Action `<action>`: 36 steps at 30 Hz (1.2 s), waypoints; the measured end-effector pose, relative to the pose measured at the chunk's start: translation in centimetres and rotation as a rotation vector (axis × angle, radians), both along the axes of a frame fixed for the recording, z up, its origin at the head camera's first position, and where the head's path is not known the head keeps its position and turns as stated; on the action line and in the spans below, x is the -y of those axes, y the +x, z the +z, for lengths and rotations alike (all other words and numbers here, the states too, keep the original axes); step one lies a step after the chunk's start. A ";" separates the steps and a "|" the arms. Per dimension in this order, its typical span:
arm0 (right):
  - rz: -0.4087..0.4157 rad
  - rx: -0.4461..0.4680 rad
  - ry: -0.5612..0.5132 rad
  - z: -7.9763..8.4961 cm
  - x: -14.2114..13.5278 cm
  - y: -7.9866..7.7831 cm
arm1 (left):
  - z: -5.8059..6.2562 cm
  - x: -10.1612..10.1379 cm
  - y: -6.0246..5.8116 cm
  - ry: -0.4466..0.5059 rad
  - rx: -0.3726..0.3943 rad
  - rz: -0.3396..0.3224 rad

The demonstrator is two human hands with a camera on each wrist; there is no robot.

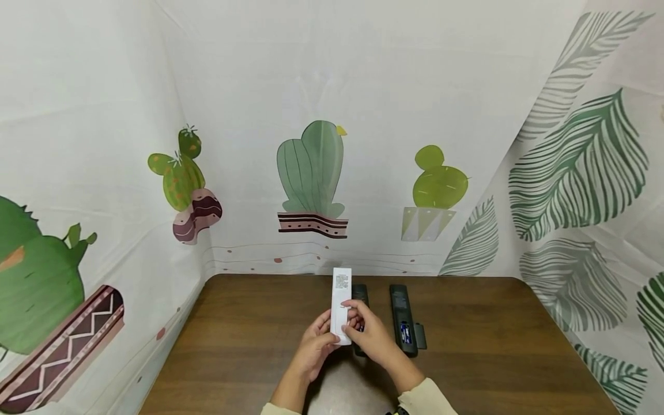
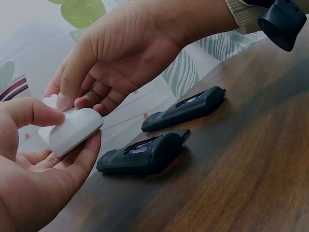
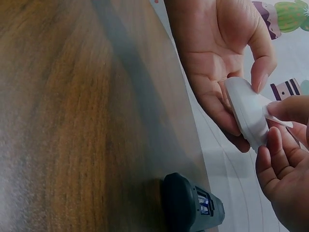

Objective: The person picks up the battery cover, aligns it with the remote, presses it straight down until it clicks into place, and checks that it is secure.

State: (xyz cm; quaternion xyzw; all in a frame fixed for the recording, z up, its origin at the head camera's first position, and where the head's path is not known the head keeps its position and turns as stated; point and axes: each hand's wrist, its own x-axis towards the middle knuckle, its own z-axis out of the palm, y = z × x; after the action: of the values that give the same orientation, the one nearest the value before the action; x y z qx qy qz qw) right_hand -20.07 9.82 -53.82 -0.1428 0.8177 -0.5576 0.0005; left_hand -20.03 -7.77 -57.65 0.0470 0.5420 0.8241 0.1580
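A white remote control (image 1: 340, 288) is held above the table, its back with a printed label facing up. My left hand (image 1: 317, 344) grips its lower end, thumb on top and fingers underneath, as the left wrist view also shows. On its right side, my right hand (image 1: 369, 331) pinches the battery cover (image 3: 279, 121), whose thin edge stands out from the body. Below lies a black remote control (image 2: 140, 157), partly hidden by the hands in the head view. Another black remote control (image 1: 400, 305) lies to the right; both have uncovered battery compartments with batteries inside.
A small black battery cover (image 1: 421, 336) lies against the right-hand black remote. The brown wooden table (image 1: 493, 340) ends at a white curtain (image 1: 373, 86) printed with cacti and leaves. A dark band with a black device (image 2: 285, 24) sits on the right wrist.
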 end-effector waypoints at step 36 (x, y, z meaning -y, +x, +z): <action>-0.091 -0.077 0.043 -0.4 -0.3 -0.3 | -0.1 -0.4 0.4 0.003 -0.012 -0.018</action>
State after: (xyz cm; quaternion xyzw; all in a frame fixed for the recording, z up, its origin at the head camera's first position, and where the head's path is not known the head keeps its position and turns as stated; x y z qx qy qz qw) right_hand -20.41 10.10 -54.19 -0.1269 0.8346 -0.5334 -0.0531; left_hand -19.64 -7.35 -57.80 0.0569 0.5411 0.8232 0.1621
